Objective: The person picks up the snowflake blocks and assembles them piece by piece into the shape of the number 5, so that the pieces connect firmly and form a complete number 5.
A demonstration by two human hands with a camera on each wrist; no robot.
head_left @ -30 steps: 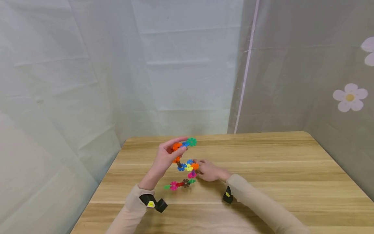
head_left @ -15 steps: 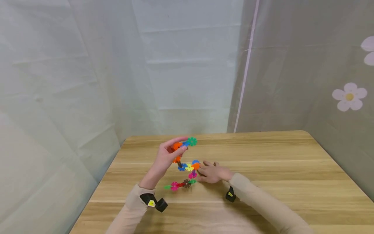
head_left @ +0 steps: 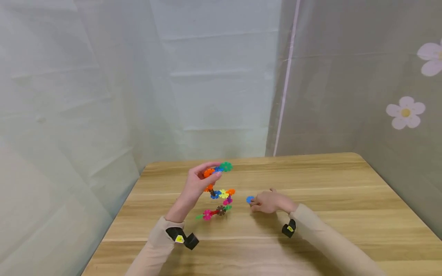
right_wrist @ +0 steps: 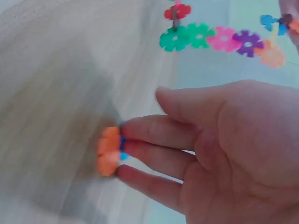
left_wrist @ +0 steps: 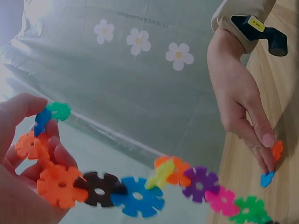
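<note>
My left hand (head_left: pixel 193 188) grips the upper end of a chain of interlocking snowflake discs (head_left: pixel 223 194), raised over the table. A green disc (head_left: pixel 226 166) sticks out past the fingertips. In the left wrist view the chain (left_wrist: pixel 145 205) runs from orange through black and blue to yellow, purple, pink and green. To the right, my right hand (head_left: pixel 271 202) reaches down to a blue snowflake disc (head_left: pixel 250 199). The right wrist view shows its extended fingers touching this disc and an orange snowflake disc (right_wrist: pixel 108 151) together, with the thumb held apart.
The wooden table (head_left: pixel 328 230) spreads out beneath both hands. Pale curtains (head_left: pixel 224 96) with flower prints hang behind and beside it. A black wrist camera (head_left: pixel 191 241) sits on the left sleeve and another camera (head_left: pixel 289 229) on the right.
My right hand has moved right, away from the chain, and the blue disc has gone along with it. The chain's lower part has risen slightly while the left hand stays almost in place.
</note>
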